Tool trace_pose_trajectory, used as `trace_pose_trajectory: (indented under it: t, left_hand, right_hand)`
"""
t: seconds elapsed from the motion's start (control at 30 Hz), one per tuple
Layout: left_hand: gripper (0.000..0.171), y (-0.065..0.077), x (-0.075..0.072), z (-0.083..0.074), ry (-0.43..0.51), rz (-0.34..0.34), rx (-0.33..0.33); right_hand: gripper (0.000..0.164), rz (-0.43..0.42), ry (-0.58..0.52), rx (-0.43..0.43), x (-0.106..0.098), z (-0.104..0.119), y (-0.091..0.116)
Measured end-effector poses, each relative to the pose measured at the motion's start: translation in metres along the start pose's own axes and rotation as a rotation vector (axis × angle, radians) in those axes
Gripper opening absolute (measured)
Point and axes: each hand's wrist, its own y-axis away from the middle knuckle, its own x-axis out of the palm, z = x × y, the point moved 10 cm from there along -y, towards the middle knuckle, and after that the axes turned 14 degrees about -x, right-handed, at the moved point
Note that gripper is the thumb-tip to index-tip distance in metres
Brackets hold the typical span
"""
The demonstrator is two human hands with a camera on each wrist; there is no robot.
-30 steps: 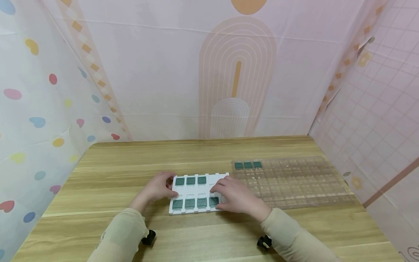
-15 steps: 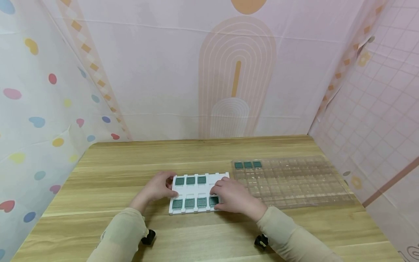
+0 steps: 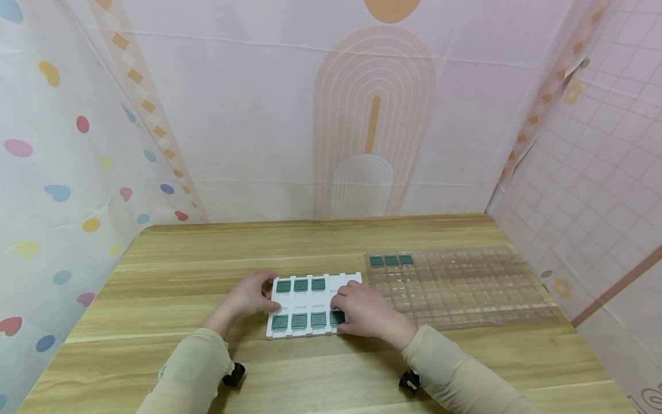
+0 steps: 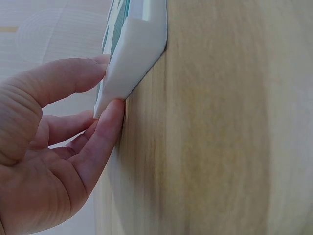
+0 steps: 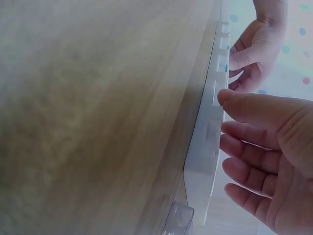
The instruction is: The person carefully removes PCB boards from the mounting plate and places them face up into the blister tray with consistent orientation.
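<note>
A white tray (image 3: 305, 300) lies on the table with square green chips in its slots. Three chips sit along the far row, and the near row holds several, including a left one (image 3: 280, 322). My left hand (image 3: 250, 294) grips the tray's left edge; in the left wrist view its thumb lies on top and a finger (image 4: 108, 122) touches the lower edge. Over the near right corner, my right hand (image 3: 368, 310) has thumb and forefinger at opposite edges of a green chip (image 3: 338, 317), pinching it in its slot. The other right fingers partly cover the tray's right end.
To the right lies a clear plastic tray (image 3: 465, 287) with many compartments. Three green chips (image 3: 391, 260) occupy its far left corner. Wooden tabletop (image 3: 310, 374) extends in front, and patterned cloth (image 3: 248, 126) hangs behind and at both sides.
The right wrist and forearm have shifted slightly left, while the right fingertips stay at the near right chip. The left hand and white tray hold their place.
</note>
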Motion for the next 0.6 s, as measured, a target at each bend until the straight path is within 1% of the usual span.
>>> trace_pose_trajectory:
  t: [0.07,0.27,0.6]
  left_hand:
    - [0.069,0.0001,0.0002,-0.0004,-0.003,0.001,0.006]
    - [0.070,-0.0014,0.0002,0.0013,0.006,0.005,-0.003]
    - [0.071,-0.0016,0.0002,0.0029,0.014,0.006,-0.020]
  right_hand:
    - [0.034,0.009,0.011,0.003,0.0012,-0.0002,-0.0006]
    - [0.033,0.026,0.034,0.016,0.0038,-0.0007,-0.0022]
    - [0.028,0.005,0.046,0.007,0.0023,0.0002,-0.0039]
